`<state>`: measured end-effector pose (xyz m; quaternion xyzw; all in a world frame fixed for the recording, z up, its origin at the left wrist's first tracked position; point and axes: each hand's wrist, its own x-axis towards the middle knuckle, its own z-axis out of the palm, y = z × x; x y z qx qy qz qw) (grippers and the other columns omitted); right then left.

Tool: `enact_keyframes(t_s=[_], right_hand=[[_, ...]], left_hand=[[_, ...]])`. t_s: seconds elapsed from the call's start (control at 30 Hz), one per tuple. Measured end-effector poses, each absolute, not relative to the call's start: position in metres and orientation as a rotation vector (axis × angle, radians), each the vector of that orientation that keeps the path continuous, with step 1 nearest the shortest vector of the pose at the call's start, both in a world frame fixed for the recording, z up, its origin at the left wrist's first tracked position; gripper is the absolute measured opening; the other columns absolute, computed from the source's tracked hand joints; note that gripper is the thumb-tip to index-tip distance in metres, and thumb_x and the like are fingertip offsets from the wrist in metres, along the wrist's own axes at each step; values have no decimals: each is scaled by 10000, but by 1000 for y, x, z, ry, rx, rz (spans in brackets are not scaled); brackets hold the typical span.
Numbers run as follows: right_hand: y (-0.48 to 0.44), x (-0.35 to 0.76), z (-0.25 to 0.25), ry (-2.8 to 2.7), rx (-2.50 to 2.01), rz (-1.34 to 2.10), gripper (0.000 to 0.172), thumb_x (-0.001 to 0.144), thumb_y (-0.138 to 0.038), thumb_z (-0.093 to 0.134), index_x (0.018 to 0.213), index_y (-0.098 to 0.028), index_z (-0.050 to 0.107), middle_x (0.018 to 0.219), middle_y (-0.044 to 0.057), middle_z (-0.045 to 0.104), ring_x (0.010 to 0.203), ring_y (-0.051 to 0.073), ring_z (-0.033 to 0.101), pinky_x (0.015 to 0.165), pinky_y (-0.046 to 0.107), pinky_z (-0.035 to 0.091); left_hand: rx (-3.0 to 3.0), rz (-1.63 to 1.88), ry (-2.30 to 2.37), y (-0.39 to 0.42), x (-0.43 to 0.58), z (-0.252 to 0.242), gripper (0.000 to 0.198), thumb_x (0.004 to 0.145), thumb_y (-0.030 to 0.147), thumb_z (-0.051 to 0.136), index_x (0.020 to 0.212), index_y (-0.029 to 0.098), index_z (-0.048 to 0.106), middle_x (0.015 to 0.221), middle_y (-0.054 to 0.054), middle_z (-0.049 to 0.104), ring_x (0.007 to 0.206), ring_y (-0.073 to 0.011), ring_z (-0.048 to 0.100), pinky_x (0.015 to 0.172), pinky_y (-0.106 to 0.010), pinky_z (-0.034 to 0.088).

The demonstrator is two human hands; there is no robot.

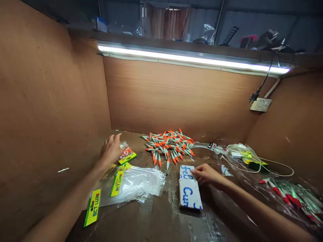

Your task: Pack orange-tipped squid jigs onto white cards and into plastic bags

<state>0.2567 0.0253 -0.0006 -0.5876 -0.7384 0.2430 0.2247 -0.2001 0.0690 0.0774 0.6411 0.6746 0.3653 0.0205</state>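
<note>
My left hand (111,148) is at the left with its fingers apart and curved, beside a filled packet (128,155) with a yellow header and orange-tipped lures inside. My right hand (205,173) has its fingertips closed at the upper right edge of a white block (190,195) with blue handwriting. Between the hands lie clear plastic bags (138,183) with yellow "BCT LURE" headers, overlapping one another. Beyond them is a heap of white fishing lures (168,144) with orange ends. One lure (168,165) points toward the block.
Red-and-silver lures (290,198) in plastic lie at the right. Behind them are yellow-and-black packs (252,160) and a looped white cable (277,173). Wooden panels (176,97) enclose three sides. A black plug (254,96) hangs by the wall socket (261,104), below a lit tube (191,59).
</note>
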Motion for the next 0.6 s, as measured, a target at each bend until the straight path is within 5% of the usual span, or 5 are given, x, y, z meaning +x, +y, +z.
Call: enact_keyframes(t_s=[0.17, 0.27, 0.37, 0.53, 0.6], right_hand=[[66, 206, 21, -2108, -1764, -59, 319, 970, -415, 491, 973, -195, 722, 955, 101, 739, 892, 223, 665, 726, 280, 439], [108, 180, 37, -2160, -1755, -92, 279, 939, -362, 553, 1114, -204, 702, 1150, 113, 696, 1093, 242, 615, 827, 281, 431], [137, 160, 41, -2205, -1776, -87, 259, 879, -325, 625, 1075, -190, 728, 1153, 132, 695, 1096, 266, 620, 822, 289, 438], [145, 177, 49, -2117, -1791, -35, 207, 874, -250, 577, 894, -181, 771, 1006, 135, 747, 991, 270, 672, 775, 288, 435], [138, 204, 57, -2026, -1785, -4, 231, 878, -279, 564, 900, -189, 776, 986, 129, 756, 973, 274, 678, 772, 294, 437]], left_hand=[[2411, 751, 1702, 3, -73, 50, 504, 934, 492, 523, 1385, 268, 491, 1241, -127, 607, 1095, -335, 602, 935, -453, 455], [2519, 534, 1340, -37, 4, 19, 764, 764, 698, 653, 1443, 429, 428, 1424, -129, 483, 1221, -433, 517, 932, -550, 456], [2552, 413, 1192, -53, 41, -9, 789, 690, 819, 607, 1328, 354, 587, 1571, -172, 294, 1357, -535, 328, 967, -721, 352], [2681, 438, 914, -48, 12, -7, 412, 786, 636, 676, 1005, 289, 715, 1457, -126, 463, 1336, -411, 421, 1099, -670, 256], [2729, 454, 866, -45, -14, 2, 414, 773, 493, 735, 1140, 316, 663, 1537, -82, 375, 1403, -383, 343, 1150, -620, 216]])
